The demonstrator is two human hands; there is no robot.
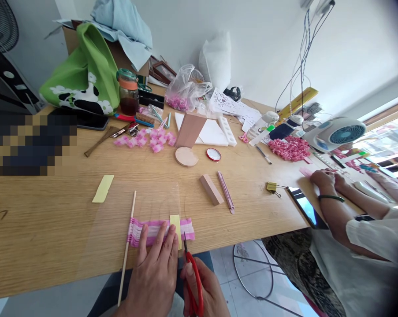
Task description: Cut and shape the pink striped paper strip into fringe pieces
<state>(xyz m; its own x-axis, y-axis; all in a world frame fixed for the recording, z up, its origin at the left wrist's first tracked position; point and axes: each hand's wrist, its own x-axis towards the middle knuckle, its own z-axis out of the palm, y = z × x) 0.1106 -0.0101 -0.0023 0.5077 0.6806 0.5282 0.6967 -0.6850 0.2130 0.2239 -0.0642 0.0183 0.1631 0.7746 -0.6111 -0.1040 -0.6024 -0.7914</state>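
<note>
My left hand (155, 268) lies flat with its fingers outstretched on a pink and white striped strip of fabric (187, 229). Gathered along the strip's left edge is a thin wooden stick (128, 233), which reaches past the table's front edge. A yellow paper piece (175, 222) crosses the strip beside my fingertips. In my right hand (203, 284) is a pair of red-handled scissors (195, 277), fingers wrapped round the handles. The blade tips point away from me, at the strip just right of the yellow paper. Whether the blades touch the fabric I cannot tell.
Near the middle lie a wooden block (212, 189), a pink utility knife (225, 191) and a wooden disc (186, 156). Another yellow paper (102, 188) lies left. Behind stand a jar (128, 90) and green bag (86, 79). A co-worker's arms (334, 207) rest at right, near a phone (303, 204).
</note>
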